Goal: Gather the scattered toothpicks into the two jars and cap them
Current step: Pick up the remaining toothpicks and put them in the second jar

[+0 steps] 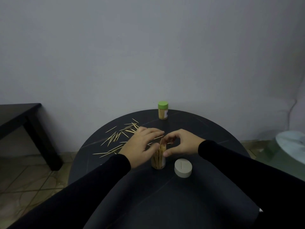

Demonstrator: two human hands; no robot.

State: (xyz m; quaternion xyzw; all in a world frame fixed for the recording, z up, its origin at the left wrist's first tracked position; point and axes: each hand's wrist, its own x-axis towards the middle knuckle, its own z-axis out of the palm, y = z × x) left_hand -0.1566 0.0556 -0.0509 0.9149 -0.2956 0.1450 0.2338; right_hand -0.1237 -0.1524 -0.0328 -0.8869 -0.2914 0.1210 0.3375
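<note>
- Nearest, at about 5 o'clock from the open jar: a white cap (183,167) lying loose on the dark round surface (165,195), one stray toothpick resting across its top. Not yet fitted, so capping of this jar remains to be done.
- Just beyond, near the middle of the surface: an open jar (158,160), upright, already packed with toothpicks standing on end, some tips poking above the rim. Looks largely filled, though not finished.
- Over the jar mouth: left hand (142,146) at roughly 10 o'clock of the jar, fingers (153,131) extended and loosely apart, thumb near the jar's top; whether any toothpick is pinched cannot be told.
- Opposite, at 2 o'clock of the jar: right hand (183,142), fingers curled in toward the rim with the thumb low against the jar's side, apparently steadying or guiding toothpicks in; the exact grip is hidden.
- Farther out, at 10 to 11 o'clock: scattered toothpicks (115,138) lying flat across the surface, a fair number still to collect, probably the main work left.
- Farthest, at 12 o'clock near the far edge: second jar (163,113), upright, full of toothpicks, green cap (163,104) on. Judged done.
</note>
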